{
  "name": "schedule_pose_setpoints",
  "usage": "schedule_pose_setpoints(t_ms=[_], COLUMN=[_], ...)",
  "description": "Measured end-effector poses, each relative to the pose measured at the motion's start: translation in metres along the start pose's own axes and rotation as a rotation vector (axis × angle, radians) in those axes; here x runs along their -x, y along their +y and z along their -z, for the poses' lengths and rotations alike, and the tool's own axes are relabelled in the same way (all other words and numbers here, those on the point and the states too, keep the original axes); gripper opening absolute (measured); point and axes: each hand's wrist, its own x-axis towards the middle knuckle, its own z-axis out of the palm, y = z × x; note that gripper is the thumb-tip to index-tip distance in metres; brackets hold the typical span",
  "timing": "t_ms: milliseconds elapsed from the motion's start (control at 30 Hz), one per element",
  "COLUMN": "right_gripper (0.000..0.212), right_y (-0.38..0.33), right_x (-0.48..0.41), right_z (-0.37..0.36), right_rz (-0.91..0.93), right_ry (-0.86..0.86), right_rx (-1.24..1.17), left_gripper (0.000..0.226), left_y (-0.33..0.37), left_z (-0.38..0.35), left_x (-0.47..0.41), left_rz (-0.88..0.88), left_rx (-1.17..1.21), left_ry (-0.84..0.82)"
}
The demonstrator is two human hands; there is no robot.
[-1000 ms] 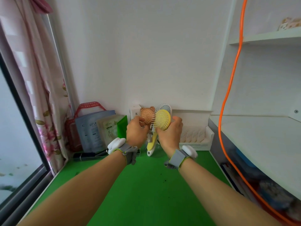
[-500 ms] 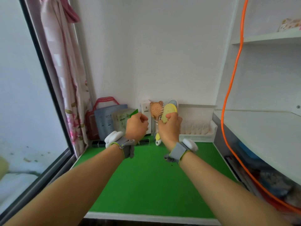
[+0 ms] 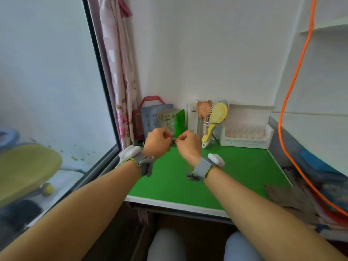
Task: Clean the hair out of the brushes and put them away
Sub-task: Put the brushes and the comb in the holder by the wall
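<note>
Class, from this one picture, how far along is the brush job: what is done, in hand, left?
Done: the yellow brush, the orange bear-shaped brush and a blue brush stand in the clear holder. In hand: the left hand and right hand are curled close together over the green mat; any pinched hair is too small to see. Left: perhaps discarding hair.

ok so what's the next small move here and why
Likely open the curled left hand and right hand to shed any pulled hair, too fine to see: the yellow oval plastic brush already stands in the clear cup.
</note>
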Motion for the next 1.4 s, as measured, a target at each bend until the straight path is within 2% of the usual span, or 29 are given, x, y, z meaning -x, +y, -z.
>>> schedule_pose_setpoints(t_ms=[200, 300, 500, 800, 1067, 1133, 1167, 1233, 1333, 1400], right_gripper=[0.011, 0.025, 0.010, 0.010, 0.012, 0.005, 0.008, 0.025, 0.049, 0.053], right_y=[-0.002, -0.002, -0.001, -0.004, 0.002, 0.007, 0.009, 0.014, 0.020, 0.024], right_x=[0.025, 0.035, 0.045, 0.048, 0.045, 0.043, 0.042, 0.041, 0.040, 0.037], right_z=[-0.031, -0.044, -0.064, -0.086, -0.091, -0.091, -0.091, -0.088, -0.080, -0.075], right_rz=[-0.038, -0.034, -0.036, -0.048, -0.046, -0.046, -0.039, -0.010, 0.080, 0.140], right_ry=[-0.153, -0.201, -0.331, -0.387, -0.392, -0.396, -0.401, -0.415, -0.431, -0.437], right_rx=[0.033, 0.080, 0.109, 0.115, 0.135, 0.118, 0.106, 0.101, 0.166, 0.226], left_gripper=[0.021, 0.022, 0.018, 0.014, 0.020, 0.021, 0.022, 0.029, 0.021, 0.019], left_y=[-0.034, -0.056, -0.081, -0.101, -0.098, -0.095, -0.094, -0.091, -0.082, -0.076], left_z=[0.021, 0.030, 0.038, 0.042, 0.030, 0.026, 0.024, 0.019, 0.014, 0.010], left_x=[0.020, 0.025, 0.033, 0.033, 0.034, 0.034, 0.034, 0.033, 0.033, 0.032], left_rz=[0.230, 0.291, 0.384, 0.386, 0.369, 0.355, 0.348, 0.337, 0.322, 0.304], left_rx=[-0.303, -0.435, -0.630, -0.615, -0.544, -0.535, -0.532, -0.535, -0.507, -0.487], left_ry=[-0.111, -0.196, -0.158, -0.204, -0.239, -0.252, -0.255, -0.264, -0.261, -0.248])
